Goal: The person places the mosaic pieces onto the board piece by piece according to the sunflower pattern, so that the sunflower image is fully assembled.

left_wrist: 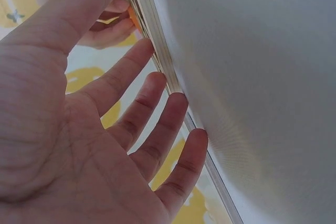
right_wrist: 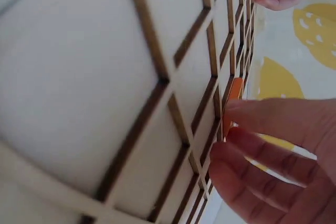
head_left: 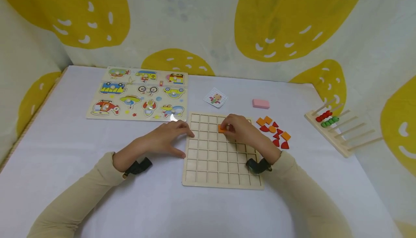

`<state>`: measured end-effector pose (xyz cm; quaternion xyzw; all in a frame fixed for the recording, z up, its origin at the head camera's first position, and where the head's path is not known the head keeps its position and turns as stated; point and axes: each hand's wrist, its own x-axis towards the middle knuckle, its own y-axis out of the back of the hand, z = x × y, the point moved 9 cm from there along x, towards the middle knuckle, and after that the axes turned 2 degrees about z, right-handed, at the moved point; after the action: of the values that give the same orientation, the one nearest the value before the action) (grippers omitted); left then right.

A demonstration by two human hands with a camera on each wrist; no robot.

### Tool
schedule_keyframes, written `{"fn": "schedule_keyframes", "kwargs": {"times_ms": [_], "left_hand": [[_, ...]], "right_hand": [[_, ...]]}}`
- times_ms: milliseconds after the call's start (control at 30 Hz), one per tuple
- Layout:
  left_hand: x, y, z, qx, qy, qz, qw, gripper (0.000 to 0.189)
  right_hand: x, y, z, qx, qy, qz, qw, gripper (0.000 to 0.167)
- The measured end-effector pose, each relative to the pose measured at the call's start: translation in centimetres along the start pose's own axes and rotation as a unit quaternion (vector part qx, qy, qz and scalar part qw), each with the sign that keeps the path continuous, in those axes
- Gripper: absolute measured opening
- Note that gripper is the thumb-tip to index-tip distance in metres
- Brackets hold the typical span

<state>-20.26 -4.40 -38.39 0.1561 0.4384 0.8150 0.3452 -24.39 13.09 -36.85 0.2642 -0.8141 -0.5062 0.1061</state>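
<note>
A wooden grid board with square cells lies on the white cloth. My right hand pinches an orange square tile at a cell in the upper part of the board. In the right wrist view, the thumb is against the orange tile, seen edge-on, with the other fingers just beside it. At the board's left edge, my left hand has its thumb and fingers spread, touching the rim. The left wrist view shows this left hand with fingers extended along the edge.
Loose red and orange pieces lie right of the board. Behind it are a patterned card and a pink block. A vehicle puzzle sits at back left, a peg rack with beads at right.
</note>
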Motion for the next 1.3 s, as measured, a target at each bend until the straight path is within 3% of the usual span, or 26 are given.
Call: {"fn": "schedule_keyframes", "kwargs": {"times_ms": [567,1000,1300], "left_hand": [[0.1,-0.1,0.2,0.002,-0.003,-0.002,1.0,0.057],[0.2,0.0,0.3,-0.001,-0.002,0.001,1.0,0.057],[0.0,0.1,0.1,0.003,0.0,0.001,1.0,0.057]], "right_hand": [[-0.8,0.9,0.3,-0.001,-0.037,0.03,0.9988,0.012],[-3.9,3.1,3.8,0.04,-0.061,0.083,0.9939,0.013],[-5.5,2.8,5.0,0.044,-0.069,0.065,0.9945,0.011]]}}
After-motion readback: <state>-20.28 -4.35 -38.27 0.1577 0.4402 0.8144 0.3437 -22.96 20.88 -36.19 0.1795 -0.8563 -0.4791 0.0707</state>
